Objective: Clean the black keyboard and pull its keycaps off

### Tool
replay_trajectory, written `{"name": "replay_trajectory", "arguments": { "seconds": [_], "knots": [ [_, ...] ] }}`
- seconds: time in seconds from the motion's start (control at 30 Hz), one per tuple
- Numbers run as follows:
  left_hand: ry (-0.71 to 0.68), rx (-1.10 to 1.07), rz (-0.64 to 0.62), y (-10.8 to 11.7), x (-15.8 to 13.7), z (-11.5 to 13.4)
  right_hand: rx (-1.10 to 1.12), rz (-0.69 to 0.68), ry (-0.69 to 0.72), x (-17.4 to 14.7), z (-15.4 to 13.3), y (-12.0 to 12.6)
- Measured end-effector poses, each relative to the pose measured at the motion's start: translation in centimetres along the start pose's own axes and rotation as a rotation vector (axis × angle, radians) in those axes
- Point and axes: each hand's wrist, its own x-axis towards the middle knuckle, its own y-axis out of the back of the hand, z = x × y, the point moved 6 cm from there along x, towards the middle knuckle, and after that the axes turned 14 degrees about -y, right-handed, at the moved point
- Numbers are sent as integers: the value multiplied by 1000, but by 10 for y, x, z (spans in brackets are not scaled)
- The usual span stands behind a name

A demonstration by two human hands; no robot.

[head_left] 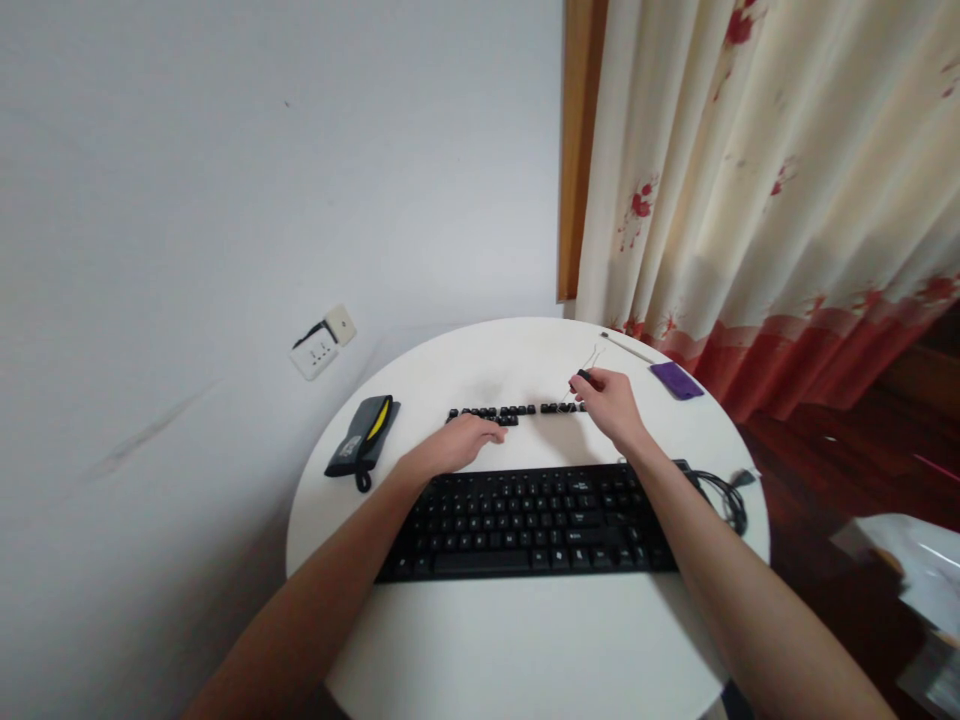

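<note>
My right hand (609, 402) is closed around the black handle of a wire keycap puller (580, 379). Thin wire loops stick out from both ends of the handle, the lower one near the right part of a row of loose black keycaps (514, 410). My left hand (463, 441) rests low over the left part of the keycaps, fingers stretched to the right and partly hiding them. Just below both hands lies a black keyboard (517, 525), its right part partly covered by my right forearm.
On the round white table (495, 350) are a grey pouch with a yellow item (364, 437) at left, a purple cloth (676, 380) and thin brush (626, 347) at right. A coiled black cable (731, 500) lies near the right edge. Behind are a wall socket (315, 352) and curtain (750, 250).
</note>
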Motion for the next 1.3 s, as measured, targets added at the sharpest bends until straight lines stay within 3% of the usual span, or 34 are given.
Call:
{"name": "replay_trajectory", "arguments": {
  "seconds": [0.6, 0.87, 1.3],
  "knots": [
    [1, -22, 5, 0, 0, -1, -3, -4, 0, 0, 1, 0],
    [-96, -20, -15, -11, 1, 0, -3, -6, -13, 1, 3, 0],
    [-99, -43, -68, -15, -1, 2, -24, -8, 3, 0, 2, -1]
  ]
}}
